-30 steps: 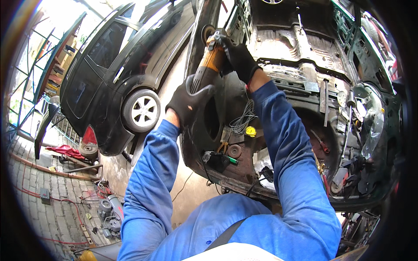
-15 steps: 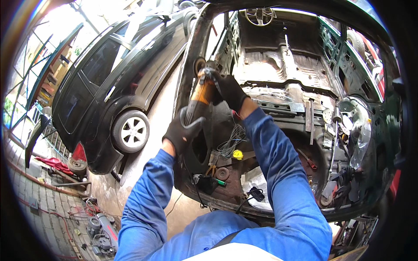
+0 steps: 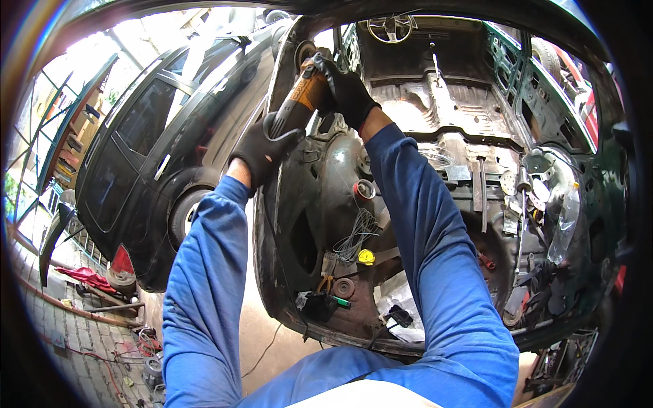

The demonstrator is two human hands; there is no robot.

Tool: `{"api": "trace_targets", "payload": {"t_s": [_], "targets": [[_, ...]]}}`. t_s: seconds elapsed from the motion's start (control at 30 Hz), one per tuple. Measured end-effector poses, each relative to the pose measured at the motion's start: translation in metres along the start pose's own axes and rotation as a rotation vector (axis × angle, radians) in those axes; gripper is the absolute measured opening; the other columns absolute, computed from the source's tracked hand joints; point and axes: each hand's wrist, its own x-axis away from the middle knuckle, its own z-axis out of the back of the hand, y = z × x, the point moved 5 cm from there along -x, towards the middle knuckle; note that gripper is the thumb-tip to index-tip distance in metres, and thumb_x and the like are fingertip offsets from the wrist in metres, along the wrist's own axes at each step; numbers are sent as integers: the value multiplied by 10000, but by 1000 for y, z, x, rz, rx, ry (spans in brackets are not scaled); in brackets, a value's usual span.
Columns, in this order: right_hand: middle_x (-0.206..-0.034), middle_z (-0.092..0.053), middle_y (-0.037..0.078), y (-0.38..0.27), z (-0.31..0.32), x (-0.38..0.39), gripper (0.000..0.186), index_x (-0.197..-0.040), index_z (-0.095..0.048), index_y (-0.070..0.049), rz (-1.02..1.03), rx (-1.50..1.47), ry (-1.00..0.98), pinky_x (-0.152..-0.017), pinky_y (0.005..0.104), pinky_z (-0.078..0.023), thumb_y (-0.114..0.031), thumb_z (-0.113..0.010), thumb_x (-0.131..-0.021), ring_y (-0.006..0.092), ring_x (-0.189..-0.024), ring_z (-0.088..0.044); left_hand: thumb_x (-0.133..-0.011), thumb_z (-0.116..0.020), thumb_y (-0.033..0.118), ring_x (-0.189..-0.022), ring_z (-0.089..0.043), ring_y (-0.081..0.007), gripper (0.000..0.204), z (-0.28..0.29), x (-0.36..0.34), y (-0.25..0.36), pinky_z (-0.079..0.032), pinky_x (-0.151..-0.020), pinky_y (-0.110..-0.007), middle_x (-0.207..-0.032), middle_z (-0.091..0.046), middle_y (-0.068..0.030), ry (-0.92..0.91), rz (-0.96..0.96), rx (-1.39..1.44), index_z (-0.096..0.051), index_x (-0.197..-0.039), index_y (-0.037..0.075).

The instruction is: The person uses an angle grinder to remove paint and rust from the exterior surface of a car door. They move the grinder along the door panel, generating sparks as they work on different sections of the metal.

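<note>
- Grinder (image 3: 304, 94), orange and dark, held over the left edge of a stripped car shell (image 3: 337, 166); disc (image 3: 305, 52) at the far end, right by the frame (touching or not, can't tell).
- Left hand (image 3: 264, 147), gloved: fingers clamped round the grinder's rear body.
- Right hand (image 3: 345, 93), gloved: fingers closed about its head, tips partly hidden.
- Handling, judged: fairly heavy, stiff, hard casing; disc the brittle part. Best hold: rear body plus head, fingers clear of the disc.
</note>
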Motion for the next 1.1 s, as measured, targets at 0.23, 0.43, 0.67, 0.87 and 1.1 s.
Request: {"api": "trace_targets", "payload": {"t_s": [0.23,0.43,0.67,0.87,1.1], "targets": [[-772,-739,181,-11,1,-8,679,-1039,-768,99,-63,-272,167,-515,404,-650,-577,-720,-1003,267,-608,-771,-962,-836,438,-862,-720,-187,519,14,-32,6,-572,-822,-388,-1004,-793,-106,-32,-44,9,-739,-1282,40],[-843,-764,215,-5,-13,-3,724,-1126,-758,82,-34,-234,155,-590,408,-682,-631,-674,-1033,275,-640,-781,-987,-807,451,-1002,-757,-233,531,29,-32,-2,-576,-924,-401,-1125,-807,-157,52,-223,-45,-714,-1314,43],[-842,-749,160,-9,-15,-5,597,-1170,-748,61,-84,-320,223,-559,359,-678,-521,-702,-1046,252,-627,-782,-990,-807,373,-1102,-741,-191,516,38,-39,-1,-558,-1017,-373,-1198,-799,-144,28,-219,-106,-689,-1362,36],[-844,-720,100,-17,-16,13,648,-1195,-759,41,94,-287,235,-522,343,-642,-587,-680,-1060,191,-643,-749,-986,-809,423,-1015,-752,-249,515,22,-14,-2,-573,-940,-397,-1109,-782,-177,103,-166,-28,-690,-1305,36],[-1029,-749,98,15,-50,85,458,-1305,-655,26,96,-647,53,-833,340,-635,-395,-672,-1123,165,-908,-753,-1012,-782,434,-1055,-763,-388,534,-23,40,26,-579,-925,-441,-1139,-768,-202,233,-68,-83,-672,-1369,53]]}}
